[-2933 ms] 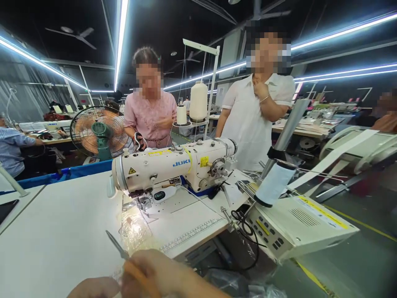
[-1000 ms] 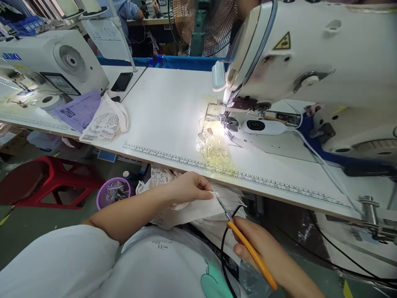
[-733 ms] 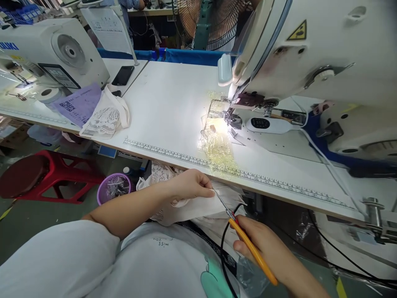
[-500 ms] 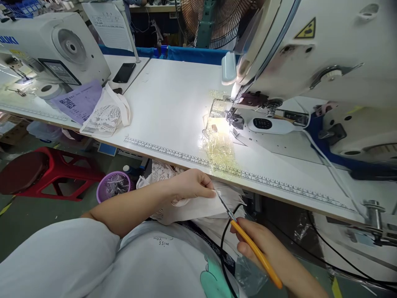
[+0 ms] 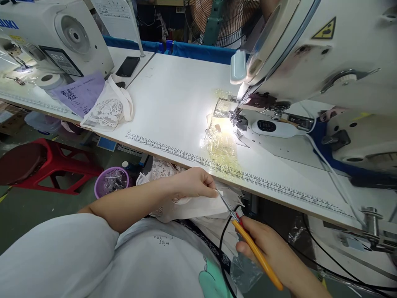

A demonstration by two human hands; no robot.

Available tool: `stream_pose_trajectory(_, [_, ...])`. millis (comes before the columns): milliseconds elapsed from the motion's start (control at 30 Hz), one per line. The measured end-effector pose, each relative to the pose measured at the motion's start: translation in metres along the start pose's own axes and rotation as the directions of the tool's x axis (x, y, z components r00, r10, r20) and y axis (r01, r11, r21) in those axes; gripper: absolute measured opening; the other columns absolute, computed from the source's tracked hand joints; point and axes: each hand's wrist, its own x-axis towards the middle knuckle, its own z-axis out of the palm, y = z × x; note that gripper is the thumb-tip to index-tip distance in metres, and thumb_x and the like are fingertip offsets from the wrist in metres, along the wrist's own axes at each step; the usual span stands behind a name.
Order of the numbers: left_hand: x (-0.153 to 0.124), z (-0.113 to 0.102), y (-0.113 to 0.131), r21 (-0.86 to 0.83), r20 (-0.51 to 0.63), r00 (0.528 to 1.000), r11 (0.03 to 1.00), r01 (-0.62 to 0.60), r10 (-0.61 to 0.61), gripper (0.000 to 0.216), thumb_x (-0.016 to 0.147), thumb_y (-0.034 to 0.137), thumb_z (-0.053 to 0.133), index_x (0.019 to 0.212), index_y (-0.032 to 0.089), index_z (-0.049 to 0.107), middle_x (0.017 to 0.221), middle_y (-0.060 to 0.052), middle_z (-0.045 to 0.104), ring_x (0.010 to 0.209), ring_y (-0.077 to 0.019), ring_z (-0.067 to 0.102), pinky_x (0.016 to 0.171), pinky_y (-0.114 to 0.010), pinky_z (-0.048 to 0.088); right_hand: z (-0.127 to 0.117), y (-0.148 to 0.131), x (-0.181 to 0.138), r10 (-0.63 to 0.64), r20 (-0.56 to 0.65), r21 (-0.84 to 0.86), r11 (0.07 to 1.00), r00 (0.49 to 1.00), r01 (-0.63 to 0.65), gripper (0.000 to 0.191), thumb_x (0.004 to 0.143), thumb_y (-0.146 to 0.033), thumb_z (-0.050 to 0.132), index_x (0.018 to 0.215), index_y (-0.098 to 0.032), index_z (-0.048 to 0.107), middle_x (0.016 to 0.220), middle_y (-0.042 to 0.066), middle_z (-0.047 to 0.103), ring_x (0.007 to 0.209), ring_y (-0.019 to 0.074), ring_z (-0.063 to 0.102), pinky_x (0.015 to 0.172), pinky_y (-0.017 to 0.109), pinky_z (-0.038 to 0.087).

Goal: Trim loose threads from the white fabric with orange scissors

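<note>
My left hand [image 5: 190, 185] pinches the edge of a white fabric piece [image 5: 198, 207] held over my lap, just below the table's front edge. My right hand [image 5: 269, 248] is closed round orange-handled thread snips [image 5: 248, 240]. The snips' metal tips [image 5: 225, 201] touch the fabric right beside my left fingertips. A lace piece [image 5: 161, 169] lies under my left wrist. A black cable [image 5: 223, 240] hangs between my hands.
A white sewing machine [image 5: 325, 54] stands at right, its lamp lighting clear plastic film [image 5: 218, 140] on the white table [image 5: 173, 99]. A lace garment [image 5: 107, 109], purple sheet [image 5: 80, 92], phone [image 5: 127, 66] and second machine [image 5: 52, 37] lie left. Red stool [image 5: 40, 165] and purple bin [image 5: 111, 182] stand below.
Three seconds ago I looked up at two people standing behind the machine; now I look down at my lap. Over the last second both hands stay nearly still, snips at the fabric.
</note>
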Motion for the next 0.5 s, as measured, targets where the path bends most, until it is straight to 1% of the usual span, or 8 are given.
stream_pose_trajectory(67, [-0.0005, -0.0003, 0.0015, -0.009, -0.003, 1.000, 1.000, 0.008, -0.008, 0.017, 0.065, 0.031, 0.069, 0.062, 0.017, 0.060, 0.047, 0.005, 0.043, 0.038, -0.0052, 0.032, 0.039, -0.021, 0.024, -0.0003, -0.0003, 0.0006, 0.045, 0.014, 0.008, 0.999, 0.999, -0.045, 0.045, 0.080, -0.064, 0.041, 0.065, -0.022, 0.035, 0.063, 0.000, 0.046, 0.056, 0.0151, 0.041, 0.051, 0.027, 0.034])
stream_pose_trajectory(133, [-0.0009, -0.0010, 0.0028, -0.008, 0.009, 1.000, 1.000, 0.016, -0.016, 0.017, 0.065, 0.031, 0.069, 0.061, 0.017, 0.060, 0.046, 0.005, 0.043, 0.039, -0.0055, 0.033, 0.039, -0.021, 0.024, 0.0003, 0.0010, 0.0007, 0.063, 0.004, 0.005, 0.998, 0.998, -0.063, 0.041, 0.082, -0.060, 0.042, 0.066, -0.022, 0.036, 0.064, 0.000, 0.046, 0.057, 0.0150, 0.042, 0.052, 0.027, 0.035])
stream_pose_trajectory(233, [-0.0006, -0.0025, 0.0029, -0.009, 0.030, 1.000, 1.000, 0.006, -0.006, 0.016, 0.066, 0.031, 0.067, 0.062, 0.017, 0.060, 0.048, 0.005, 0.043, 0.039, -0.0053, 0.032, 0.039, -0.021, 0.024, 0.0025, 0.0047, 0.0000, 0.046, -0.032, 0.000, 0.999, 0.998, -0.047, 0.037, 0.085, -0.054, 0.042, 0.067, -0.022, 0.038, 0.064, 0.000, 0.047, 0.057, 0.0145, 0.044, 0.052, 0.026, 0.036])
stream_pose_trajectory(367, [0.0015, -0.0039, 0.0002, -0.019, 0.040, 0.999, 1.000, -0.016, 0.016, 0.017, 0.068, 0.033, 0.066, 0.065, 0.016, 0.060, 0.052, 0.004, 0.044, 0.039, -0.0048, 0.030, 0.039, -0.021, 0.023, 0.0056, 0.0068, 0.0005, 0.025, -0.107, -0.008, 1.000, 0.994, -0.026, 0.039, 0.085, -0.052, 0.045, 0.063, -0.022, 0.033, 0.060, -0.001, 0.044, 0.053, 0.0127, 0.041, 0.049, 0.024, 0.033])
stream_pose_trajectory(500, [0.0025, -0.0048, 0.0009, -0.021, 0.042, 0.999, 0.999, -0.027, 0.028, 0.018, 0.068, 0.034, 0.065, 0.065, 0.016, 0.059, 0.053, 0.005, 0.043, 0.041, -0.0047, 0.030, 0.040, -0.021, 0.024, 0.0060, 0.0051, 0.0037, -0.003, -0.101, -0.011, 1.000, 0.995, 0.002, 0.038, 0.086, -0.052, 0.043, 0.065, -0.022, 0.035, 0.060, -0.001, 0.045, 0.054, 0.0127, 0.041, 0.049, 0.024, 0.034])
